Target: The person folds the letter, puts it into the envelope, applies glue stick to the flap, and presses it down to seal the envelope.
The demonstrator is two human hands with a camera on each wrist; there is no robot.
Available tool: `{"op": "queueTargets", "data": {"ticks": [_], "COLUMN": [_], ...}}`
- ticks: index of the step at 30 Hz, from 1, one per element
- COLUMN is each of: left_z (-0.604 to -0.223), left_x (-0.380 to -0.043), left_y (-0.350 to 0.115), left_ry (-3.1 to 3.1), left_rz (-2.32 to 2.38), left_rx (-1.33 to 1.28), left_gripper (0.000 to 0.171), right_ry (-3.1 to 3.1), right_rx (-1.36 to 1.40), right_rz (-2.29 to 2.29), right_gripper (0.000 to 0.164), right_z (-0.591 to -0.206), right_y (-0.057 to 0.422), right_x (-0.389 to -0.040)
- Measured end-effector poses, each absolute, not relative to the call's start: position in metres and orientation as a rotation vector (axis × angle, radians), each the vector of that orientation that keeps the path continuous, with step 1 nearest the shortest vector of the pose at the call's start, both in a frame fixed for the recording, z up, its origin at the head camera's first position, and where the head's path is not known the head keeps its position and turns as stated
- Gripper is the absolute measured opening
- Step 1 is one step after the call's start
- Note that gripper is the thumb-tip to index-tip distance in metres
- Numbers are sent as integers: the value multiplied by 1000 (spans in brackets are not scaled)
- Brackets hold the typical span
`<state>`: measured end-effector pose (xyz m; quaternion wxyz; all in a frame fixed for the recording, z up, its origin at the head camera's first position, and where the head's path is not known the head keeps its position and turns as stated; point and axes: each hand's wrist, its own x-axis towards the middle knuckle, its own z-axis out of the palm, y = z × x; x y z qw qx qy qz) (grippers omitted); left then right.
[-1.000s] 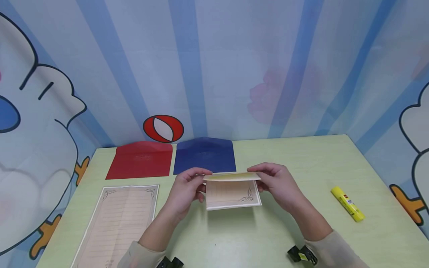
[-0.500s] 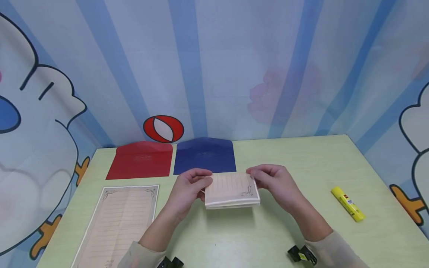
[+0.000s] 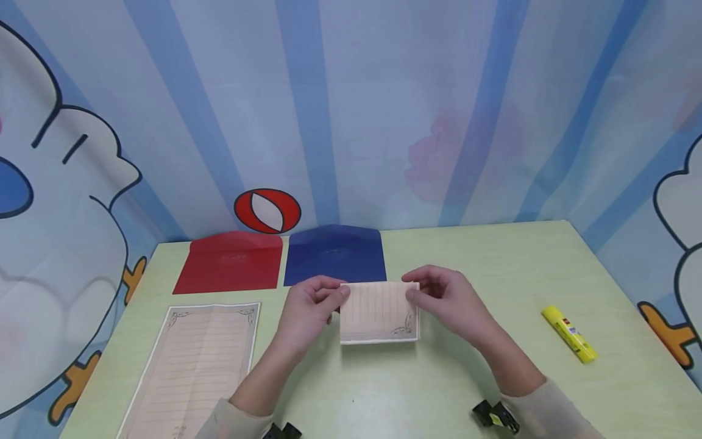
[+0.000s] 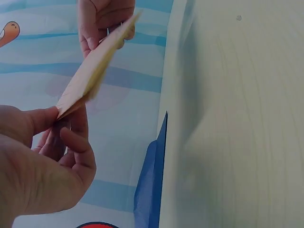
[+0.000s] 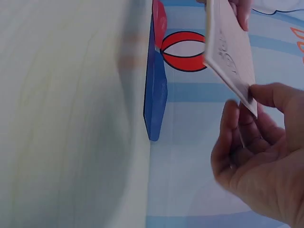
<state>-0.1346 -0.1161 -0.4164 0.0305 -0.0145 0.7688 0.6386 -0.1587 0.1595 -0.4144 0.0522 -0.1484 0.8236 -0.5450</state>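
A folded sheet of lined letter paper [image 3: 378, 314] is held above the table between both hands, its lined face with a corner scroll toward the head camera. My left hand [image 3: 307, 314] pinches its upper left corner, thumb on the face and fingers behind. At the upper right corner my right hand [image 3: 452, 305] pinches it too, its thumb on the lined face. Seen from the left wrist, the folded paper [image 4: 90, 71] is tilted and shows a yellowish underside. In the right wrist view its layers [image 5: 232, 61] lie close together. Fingers behind the paper are partly hidden.
A red envelope [image 3: 230, 268] and a blue envelope [image 3: 334, 259] lie along the back edge of the table [image 3: 493, 256]. An unfolded, creased letter sheet [image 3: 192, 360] is at the left. A yellow glue stick [image 3: 569, 334] lies at the right.
The upper part of the paper has come down over the lower part, and the layers now lie together. My right thumb has shifted left onto the paper's face. Other objects stay put.
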Motion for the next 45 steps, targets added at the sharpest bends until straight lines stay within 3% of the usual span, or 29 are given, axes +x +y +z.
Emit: {"op": "queueTargets", "data": {"ticks": [8, 19, 25, 35, 45], "left_z": [-407, -405, -400, -393, -392], "left_x": [-118, -103, -103, -112, -116], "left_y": [-104, -84, -88, -111, -118], "left_ry": [2714, 2852, 2841, 2771, 2704], "left_rz": [1789, 1706, 1744, 1877, 1974], "left_rx": [243, 570, 567, 342, 320], "left_gripper": [8, 8, 7, 10, 9], "right_ry": [2950, 3197, 3212, 3215, 3153], "right_rx": [-990, -1459, -1480, -1303, -1182], "right_rz": [-1282, -1042, -1010, -1038, -1120], "right_gripper": [10, 14, 13, 13, 9], "right_z": [-407, -400, -399, -402, -398], "right_y": [143, 127, 128, 150, 162], "right_x": [-145, -127, -128, -144, -151]}}
